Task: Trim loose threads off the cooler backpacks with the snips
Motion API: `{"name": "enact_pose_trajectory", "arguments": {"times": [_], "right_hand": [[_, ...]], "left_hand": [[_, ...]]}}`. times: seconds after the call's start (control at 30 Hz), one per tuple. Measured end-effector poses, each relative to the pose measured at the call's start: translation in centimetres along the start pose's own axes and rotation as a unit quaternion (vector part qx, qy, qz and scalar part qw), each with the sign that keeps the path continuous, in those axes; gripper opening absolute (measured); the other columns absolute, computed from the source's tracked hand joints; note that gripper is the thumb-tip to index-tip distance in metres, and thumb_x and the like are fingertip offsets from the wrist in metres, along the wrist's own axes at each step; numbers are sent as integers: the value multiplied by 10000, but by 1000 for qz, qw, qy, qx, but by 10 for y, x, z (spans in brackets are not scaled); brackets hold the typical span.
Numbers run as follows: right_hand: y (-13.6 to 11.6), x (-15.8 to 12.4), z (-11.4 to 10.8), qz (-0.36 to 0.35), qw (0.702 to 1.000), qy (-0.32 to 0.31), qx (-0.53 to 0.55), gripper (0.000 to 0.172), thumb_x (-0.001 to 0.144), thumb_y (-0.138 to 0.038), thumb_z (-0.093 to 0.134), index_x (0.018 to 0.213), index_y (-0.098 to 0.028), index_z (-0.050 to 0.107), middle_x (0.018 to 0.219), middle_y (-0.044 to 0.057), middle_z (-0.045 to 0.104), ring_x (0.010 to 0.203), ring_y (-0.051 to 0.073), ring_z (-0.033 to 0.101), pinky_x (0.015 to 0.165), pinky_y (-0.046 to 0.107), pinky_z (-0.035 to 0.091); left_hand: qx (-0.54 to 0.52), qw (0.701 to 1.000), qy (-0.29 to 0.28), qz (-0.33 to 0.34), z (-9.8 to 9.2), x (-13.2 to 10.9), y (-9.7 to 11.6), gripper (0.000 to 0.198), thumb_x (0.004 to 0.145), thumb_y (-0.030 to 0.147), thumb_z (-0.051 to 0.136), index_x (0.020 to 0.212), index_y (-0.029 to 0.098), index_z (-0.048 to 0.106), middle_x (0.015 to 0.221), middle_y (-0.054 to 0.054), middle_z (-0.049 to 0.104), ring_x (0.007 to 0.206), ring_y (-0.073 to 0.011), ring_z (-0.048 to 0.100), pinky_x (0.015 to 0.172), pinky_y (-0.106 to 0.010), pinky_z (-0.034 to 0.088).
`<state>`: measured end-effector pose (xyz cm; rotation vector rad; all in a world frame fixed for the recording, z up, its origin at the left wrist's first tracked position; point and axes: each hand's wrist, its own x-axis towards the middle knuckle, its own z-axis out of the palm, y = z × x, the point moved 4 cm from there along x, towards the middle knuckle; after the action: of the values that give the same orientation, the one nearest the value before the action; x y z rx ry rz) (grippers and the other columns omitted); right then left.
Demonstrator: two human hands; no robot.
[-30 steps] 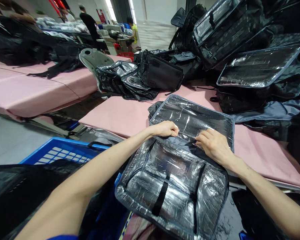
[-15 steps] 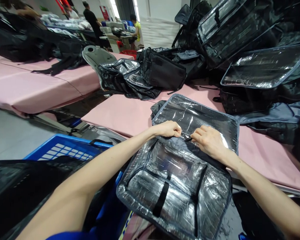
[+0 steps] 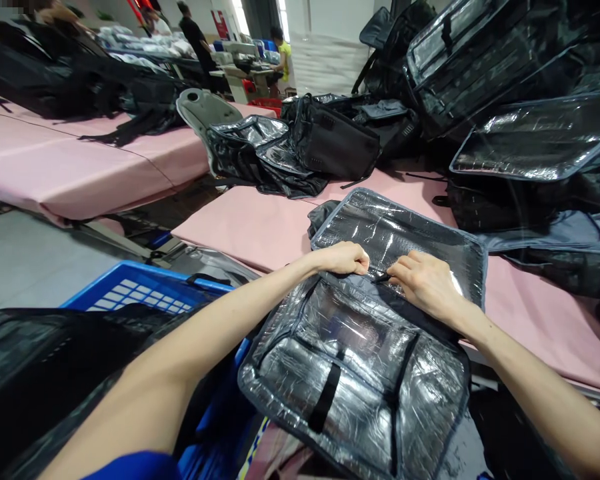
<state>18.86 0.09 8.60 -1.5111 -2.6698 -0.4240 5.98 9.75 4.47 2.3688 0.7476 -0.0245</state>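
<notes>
Now the big pink table (image 3: 240, 230) is carrying a heap of dark bags (image 3: 505, 133) at the back and right. The shiny bag (image 3: 360, 373) is lying open, its lid flat on the table and its body hanging over the near edge, beside the blue basket (image 3: 130, 293). The left hand (image 3: 343, 259) is making a fist on the bag's middle seam. The right hand (image 3: 425, 283) is pinching a small dark tab (image 3: 381, 277) just beside it. A tight hold and a slow, straight pull are probably working best. Bare table is lying open to the left; the heap is crowding the right.
</notes>
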Motion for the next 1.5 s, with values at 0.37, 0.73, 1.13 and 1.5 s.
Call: {"name": "enact_pose_trajectory", "arguments": {"times": [0.37,0.73,1.13,1.5], "right_hand": [[-4,2,0,-3,1000,-9,0,162,865,-258,499,768,-181,605,764,28,613,732,159,453,585,285,230],[6,-7,7,-4,999,34,-20,230,895,-273,438,801,-185,628,757,39,618,713,162,464,589,281,252],[-16,21,19,-28,995,91,-5,207,893,-238,435,852,-186,631,803,42,637,725,165,476,607,285,280],[11,-43,43,143,970,-6,197,229,781,-227,526,1009,-224,537,971,28,613,765,168,600,571,246,399]], "left_hand": [[-21,1000,14,10,1,0,-1,109,691,197,530,625,160,609,605,35,556,616,-102,478,597,-199,307],[146,985,83,27,-26,-32,-22,106,718,237,600,788,213,676,843,4,641,808,-141,540,678,-211,335],[114,991,72,13,-26,-26,-43,143,708,205,544,611,181,645,639,11,627,649,-118,513,609,-206,330],[-185,904,359,-144,-40,-90,-58,114,713,208,533,667,134,606,596,14,577,594,-99,498,605,-215,384]]}}
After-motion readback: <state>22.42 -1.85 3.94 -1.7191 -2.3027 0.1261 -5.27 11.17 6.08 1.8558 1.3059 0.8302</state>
